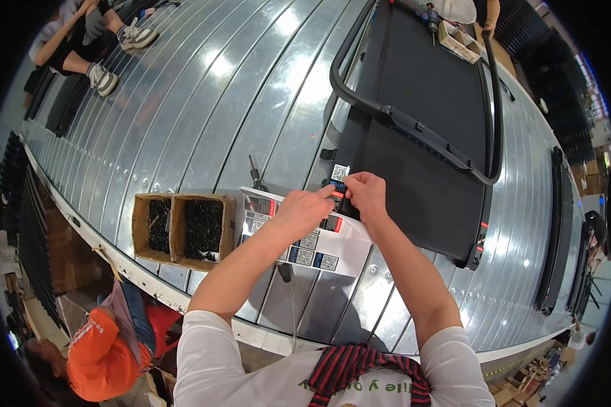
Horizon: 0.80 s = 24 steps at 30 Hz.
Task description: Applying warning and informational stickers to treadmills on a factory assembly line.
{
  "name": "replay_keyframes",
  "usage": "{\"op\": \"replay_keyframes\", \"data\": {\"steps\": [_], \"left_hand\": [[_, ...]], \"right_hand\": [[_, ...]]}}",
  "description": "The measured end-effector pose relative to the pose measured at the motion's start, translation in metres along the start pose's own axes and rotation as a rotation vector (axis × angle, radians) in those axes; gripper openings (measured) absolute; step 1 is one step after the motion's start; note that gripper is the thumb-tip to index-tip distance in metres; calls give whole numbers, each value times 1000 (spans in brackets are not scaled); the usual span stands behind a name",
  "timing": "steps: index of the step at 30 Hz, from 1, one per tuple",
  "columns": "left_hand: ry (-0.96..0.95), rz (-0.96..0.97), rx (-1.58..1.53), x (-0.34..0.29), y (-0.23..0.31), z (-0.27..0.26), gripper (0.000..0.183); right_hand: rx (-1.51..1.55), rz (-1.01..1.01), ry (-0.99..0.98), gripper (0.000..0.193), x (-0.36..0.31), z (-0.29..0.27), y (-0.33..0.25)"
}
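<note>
At the near left corner of a black treadmill (406, 197), my right hand (366, 195) pinches the edge of a small black-and-white label (341, 173) printed with a square code. My left hand (307, 209) is beside it, its index fingertip touching the label's lower part. The other fingers of that hand are curled under, and what they hold, if anything, is hidden. Below the left hand and wrist is a white sticker sheet (352, 251) with several black, red and blue labels on it. Its left edge stands up a little.
Left of the sheet stands a two-part cardboard box (172, 256) of small dark screws. A power screwdriver (255, 173) lies beyond the sheet, its cord running toward me. The treadmill's handrail (414, 129) arches over its deck. A person in orange (102, 356) sits near the metal table (251, 122).
</note>
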<state>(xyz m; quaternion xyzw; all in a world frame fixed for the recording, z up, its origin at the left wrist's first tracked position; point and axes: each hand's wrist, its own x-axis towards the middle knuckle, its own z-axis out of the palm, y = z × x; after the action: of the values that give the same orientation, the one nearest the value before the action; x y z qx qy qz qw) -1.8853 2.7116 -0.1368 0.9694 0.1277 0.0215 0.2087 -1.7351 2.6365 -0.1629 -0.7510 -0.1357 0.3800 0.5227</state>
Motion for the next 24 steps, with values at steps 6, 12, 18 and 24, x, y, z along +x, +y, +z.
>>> {"op": "replay_keyframes", "data": {"steps": [6, 12, 18, 24], "left_hand": [[2, 2, -2, 0, 0, -1, 15], [-27, 14, 22, 1, -2, 1, 15], [-77, 87, 245, -10, 17, -25, 8], [-383, 129, 122, -66, 81, -81, 9]], "right_hand": [[-152, 8, 23, 12, 3, 3, -4], [-714, -297, 113, 23, 1, -2, -12], [-881, -1275, 50, 26, -12, -4, -8], [-1142, -1088, -41, 52, -21, 3, 13]]}}
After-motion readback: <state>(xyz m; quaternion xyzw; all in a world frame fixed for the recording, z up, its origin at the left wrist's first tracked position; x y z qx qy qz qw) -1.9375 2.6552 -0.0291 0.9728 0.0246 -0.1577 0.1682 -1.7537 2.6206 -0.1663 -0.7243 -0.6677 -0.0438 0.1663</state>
